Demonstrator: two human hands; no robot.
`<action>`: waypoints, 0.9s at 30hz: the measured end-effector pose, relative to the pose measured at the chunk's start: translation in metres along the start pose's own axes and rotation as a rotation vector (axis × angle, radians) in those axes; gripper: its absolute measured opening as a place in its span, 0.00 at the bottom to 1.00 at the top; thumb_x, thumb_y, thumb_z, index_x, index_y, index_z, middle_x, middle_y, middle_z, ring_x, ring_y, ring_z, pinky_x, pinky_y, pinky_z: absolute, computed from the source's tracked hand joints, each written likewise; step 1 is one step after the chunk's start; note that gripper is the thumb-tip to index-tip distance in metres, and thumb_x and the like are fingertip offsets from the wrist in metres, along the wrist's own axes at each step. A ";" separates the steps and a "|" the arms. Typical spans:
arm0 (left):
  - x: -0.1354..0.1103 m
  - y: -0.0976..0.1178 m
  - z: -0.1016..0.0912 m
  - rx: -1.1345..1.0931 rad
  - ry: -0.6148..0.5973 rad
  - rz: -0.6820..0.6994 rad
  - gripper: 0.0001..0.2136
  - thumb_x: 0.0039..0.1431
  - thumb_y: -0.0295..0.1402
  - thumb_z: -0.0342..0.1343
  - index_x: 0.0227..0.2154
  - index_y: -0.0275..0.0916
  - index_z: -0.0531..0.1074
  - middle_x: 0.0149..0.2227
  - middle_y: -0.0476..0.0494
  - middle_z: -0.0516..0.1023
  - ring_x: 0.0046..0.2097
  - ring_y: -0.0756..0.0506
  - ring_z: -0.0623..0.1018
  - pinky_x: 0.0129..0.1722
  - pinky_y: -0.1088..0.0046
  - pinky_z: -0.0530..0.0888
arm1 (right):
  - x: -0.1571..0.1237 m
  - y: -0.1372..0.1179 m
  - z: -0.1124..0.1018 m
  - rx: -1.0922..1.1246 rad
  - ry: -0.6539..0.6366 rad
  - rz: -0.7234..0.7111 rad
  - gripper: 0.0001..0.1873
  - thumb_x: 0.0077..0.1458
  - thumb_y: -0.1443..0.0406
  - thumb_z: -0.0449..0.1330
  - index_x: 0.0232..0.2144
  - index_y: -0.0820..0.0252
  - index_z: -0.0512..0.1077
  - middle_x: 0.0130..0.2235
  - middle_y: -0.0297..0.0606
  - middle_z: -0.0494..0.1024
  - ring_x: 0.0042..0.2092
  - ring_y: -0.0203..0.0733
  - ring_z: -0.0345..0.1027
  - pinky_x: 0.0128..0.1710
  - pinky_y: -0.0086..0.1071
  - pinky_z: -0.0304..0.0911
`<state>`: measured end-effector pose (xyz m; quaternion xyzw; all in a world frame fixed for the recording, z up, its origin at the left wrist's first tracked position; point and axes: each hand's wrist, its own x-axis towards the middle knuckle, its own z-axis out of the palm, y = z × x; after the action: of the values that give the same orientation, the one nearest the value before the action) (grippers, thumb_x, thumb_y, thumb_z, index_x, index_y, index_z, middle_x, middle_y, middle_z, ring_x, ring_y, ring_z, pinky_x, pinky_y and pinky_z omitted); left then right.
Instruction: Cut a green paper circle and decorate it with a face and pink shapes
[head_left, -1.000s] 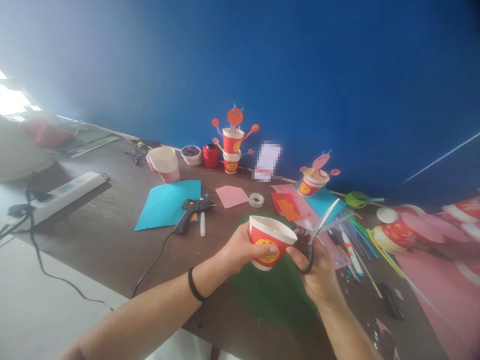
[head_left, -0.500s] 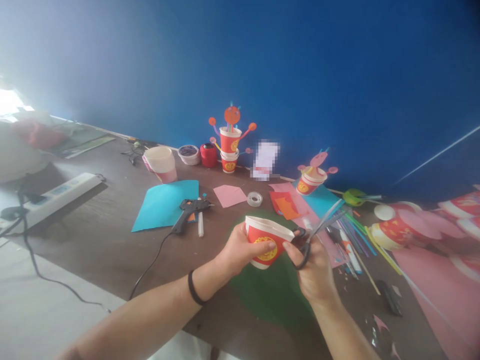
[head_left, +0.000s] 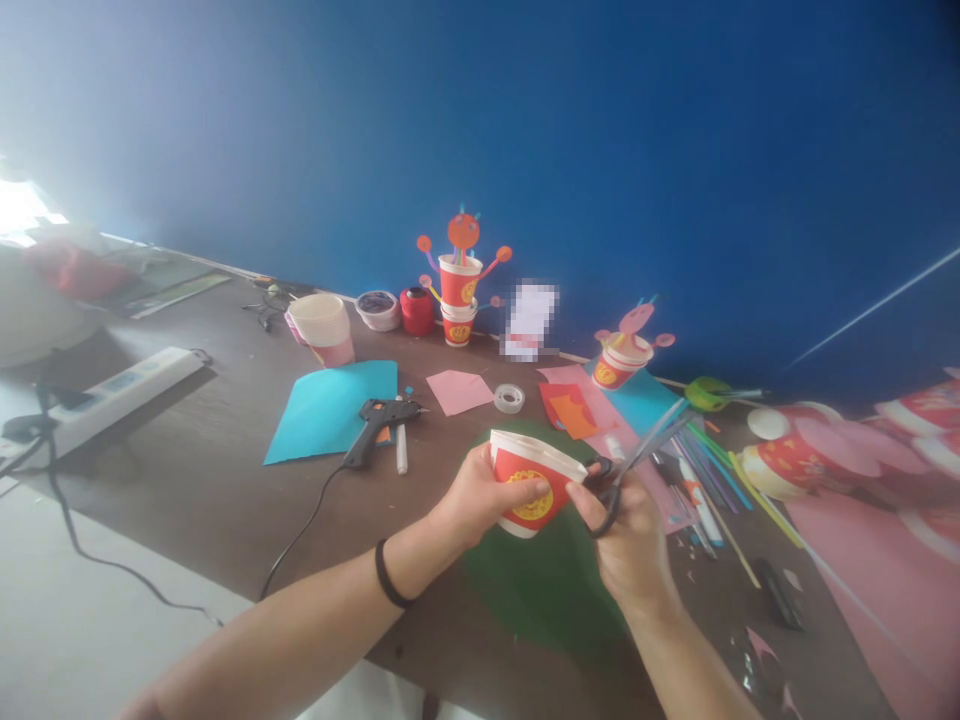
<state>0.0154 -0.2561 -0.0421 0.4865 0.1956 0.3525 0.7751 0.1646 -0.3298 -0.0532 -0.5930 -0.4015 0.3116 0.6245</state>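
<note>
A red paper cup [head_left: 517, 465] with a yellow emblem and white rim is squeezed to a narrow oval above a green round patch [head_left: 540, 590] on the table. My left hand [head_left: 480, 498] wraps it from the left, thumb across the emblem. On the other side my right hand [head_left: 631, 525] is closed around black-handled scissors [head_left: 646, 442], blades pointing up and right, away from the cup. Its thumb and finger touch the cup's right edge near the rim. The fingers behind the cup are hidden.
A glue gun [head_left: 371, 425] lies on blue paper [head_left: 315, 410] at left. Tape [head_left: 509, 398], pink paper [head_left: 459, 392] and decorated cups [head_left: 460, 280] are farther back. Straws and pens [head_left: 720, 470] lie at right, and a power strip [head_left: 112, 395] at far left.
</note>
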 end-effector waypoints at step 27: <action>0.004 0.014 -0.013 0.152 -0.021 -0.091 0.20 0.44 0.35 0.67 0.40 0.31 0.73 0.39 0.36 0.78 0.39 0.40 0.78 0.40 0.65 0.74 | 0.000 -0.002 -0.001 0.003 -0.045 0.039 0.14 0.44 0.61 0.65 0.33 0.56 0.66 0.29 0.31 0.70 0.29 0.37 0.65 0.29 0.29 0.62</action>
<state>0.0043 -0.2415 -0.0349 0.5383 0.2357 0.2957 0.7531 0.1654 -0.3307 -0.0509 -0.5925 -0.4032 0.3376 0.6102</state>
